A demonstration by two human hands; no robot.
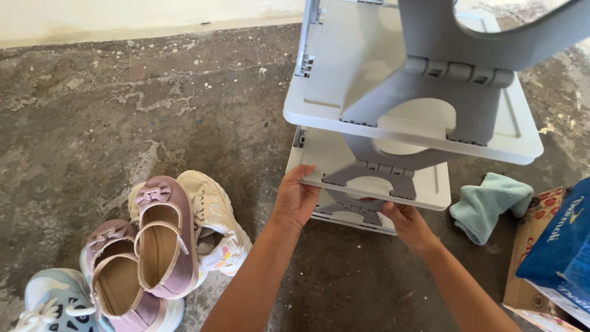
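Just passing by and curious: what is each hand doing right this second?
Left hand: fingers closed on the edge of the grey shelf rack.
Right hand: gripping the rack's lower front, fingers partly hidden.

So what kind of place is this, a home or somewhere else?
Probably a home's porch, yard or utility area. The floor is rough, stained concrete, children's shoes sit heaped on it, and both hands rest on a grey folding shoe rack.

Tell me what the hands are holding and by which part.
Both hands grip the grey-and-white plastic shoe rack at its lower shelves: the left hand on the left front corner of a shelf edge, the right hand on the grey folding brace at the front.
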